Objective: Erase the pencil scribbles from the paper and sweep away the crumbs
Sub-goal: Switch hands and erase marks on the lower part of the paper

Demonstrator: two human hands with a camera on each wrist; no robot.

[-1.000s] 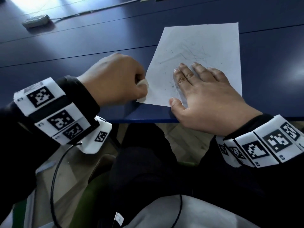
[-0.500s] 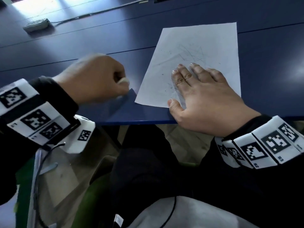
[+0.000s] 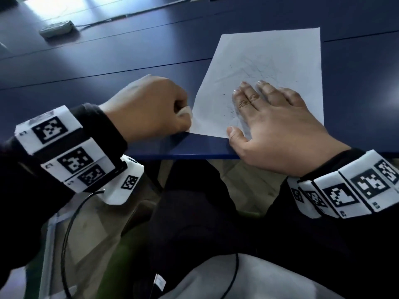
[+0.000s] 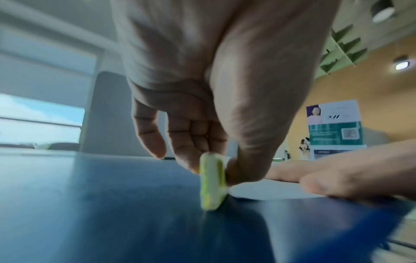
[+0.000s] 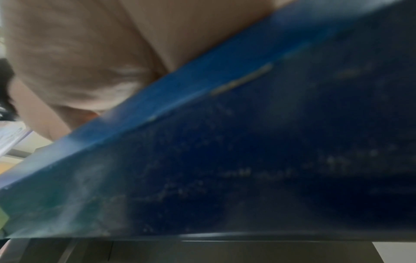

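Left hand pinching eraser at paper's left edge; scribbles up-right; right hand flat, pinning sheet to desk.

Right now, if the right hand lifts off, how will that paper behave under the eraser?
Likely slides or buckles: the paper is one thin loose sheet on a smooth blue table. The right hand lies flat on it. The eraser at its near-left corner could catch and fold it.

White rectangular paper sheet bears faint grey pencil scribbles. Dark blue laminate table top. Pale yellow-green flat eraser. White wrist bands carry black-and-white square marker patterns. Black sleeves.
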